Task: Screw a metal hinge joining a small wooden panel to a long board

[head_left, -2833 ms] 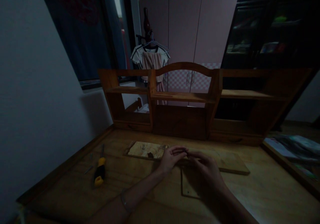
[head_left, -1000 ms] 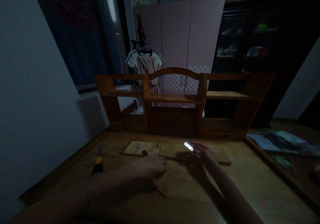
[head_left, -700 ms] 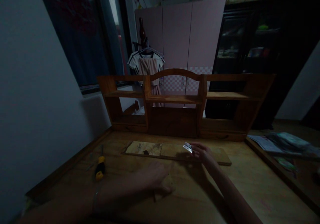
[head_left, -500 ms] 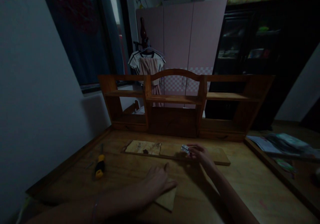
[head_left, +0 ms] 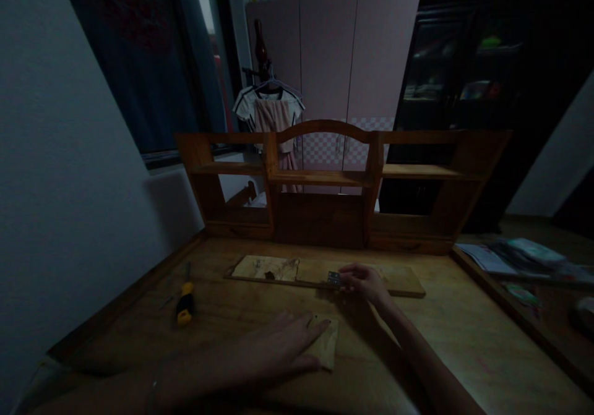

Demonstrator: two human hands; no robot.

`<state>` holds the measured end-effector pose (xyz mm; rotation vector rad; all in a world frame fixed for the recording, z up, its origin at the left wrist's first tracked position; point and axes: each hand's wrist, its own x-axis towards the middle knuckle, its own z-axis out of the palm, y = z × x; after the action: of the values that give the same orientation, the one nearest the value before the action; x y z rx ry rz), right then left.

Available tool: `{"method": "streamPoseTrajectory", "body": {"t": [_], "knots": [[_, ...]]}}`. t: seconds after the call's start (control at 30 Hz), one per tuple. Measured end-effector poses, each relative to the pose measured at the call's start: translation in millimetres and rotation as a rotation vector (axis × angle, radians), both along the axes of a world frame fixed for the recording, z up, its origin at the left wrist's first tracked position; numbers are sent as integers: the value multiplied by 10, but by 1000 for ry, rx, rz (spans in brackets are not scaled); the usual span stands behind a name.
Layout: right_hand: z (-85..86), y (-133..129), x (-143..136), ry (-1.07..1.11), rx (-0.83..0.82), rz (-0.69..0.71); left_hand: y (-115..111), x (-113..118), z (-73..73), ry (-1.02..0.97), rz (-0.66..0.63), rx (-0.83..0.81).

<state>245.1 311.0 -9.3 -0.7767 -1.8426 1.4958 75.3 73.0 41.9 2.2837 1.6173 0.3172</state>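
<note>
A small metal hinge [head_left: 333, 278] is pinched in the fingers of my right hand [head_left: 366, 285], over the front edge of a long wooden board [head_left: 315, 271]. Torn, peeling paper-like material covers that board's left part. My left hand [head_left: 288, 344] lies with its fingers spread on a small wooden piece [head_left: 328, 346], nearer to me, and hides much of it. Both the board and the small piece rest on the wooden desk [head_left: 455, 341].
At the left of the desk lies a yellow and black screwdriver [head_left: 185, 303], with a thin metal item [head_left: 166, 302] beside it. A wooden shelf unit [head_left: 320, 180] stands along the back. Papers and bags [head_left: 515, 259] lie beyond the right edge.
The hinge has moved slightly left and turned in my right hand. The small wooden piece has turned and shifted right and away from me, with my left hand reaching farther over it.
</note>
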Motion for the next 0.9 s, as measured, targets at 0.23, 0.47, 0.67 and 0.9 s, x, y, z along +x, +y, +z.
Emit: {"method": "streamPoseTrajectory", "body": {"t": [0.23, 0.47, 0.67, 0.9], "knots": [[-73, -55, -102, -3, -16, 19, 503, 309, -440, 47, 118, 109], [-173, -52, -145, 12, 17, 31, 610, 399, -483, 63, 311, 219], [-289, -22, -165, -22, 44, 7, 701, 229, -437, 128, 484, 226], [-167, -116, -119, -125, 297, -39, 787, 122, -495, 153, 505, 150]]}}
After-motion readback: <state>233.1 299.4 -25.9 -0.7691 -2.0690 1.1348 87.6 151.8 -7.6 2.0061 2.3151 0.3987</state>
